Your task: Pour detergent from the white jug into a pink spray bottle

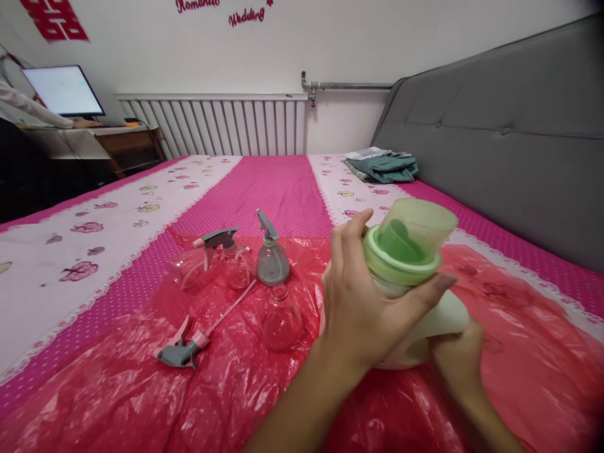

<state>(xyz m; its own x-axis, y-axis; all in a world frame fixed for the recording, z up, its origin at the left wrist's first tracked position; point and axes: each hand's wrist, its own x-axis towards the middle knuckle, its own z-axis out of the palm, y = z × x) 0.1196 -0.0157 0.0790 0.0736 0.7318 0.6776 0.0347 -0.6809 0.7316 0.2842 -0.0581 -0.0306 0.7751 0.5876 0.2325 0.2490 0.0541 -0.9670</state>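
A large pale laundry detergent bottle [446, 314] with a translucent green cap [419, 220] is held between my two hands, its top leaning to the right. My left hand [352, 308] is wrapped around its neck and shoulder, the thumb below the green collar. Lower on the right, my right hand [457, 358] grips the handle side, fingers partly hidden. To the left stands an uncapped clear bottle [279, 324]. Beside it lies a loose grey and pink trigger sprayer [182, 351] with its dip tube. Behind is a grey-headed spray bottle [272, 263], upright, near another clear spray bottle [236, 270].
Red plastic sheeting [117, 390] covers the near part of the bed [278, 189]. Folded clothes [384, 167] lie by the grey headboard [500, 107]. A radiator [212, 126] lines the wall. At far left, a person's arm [38, 112] rests on a desk by a monitor [63, 91].
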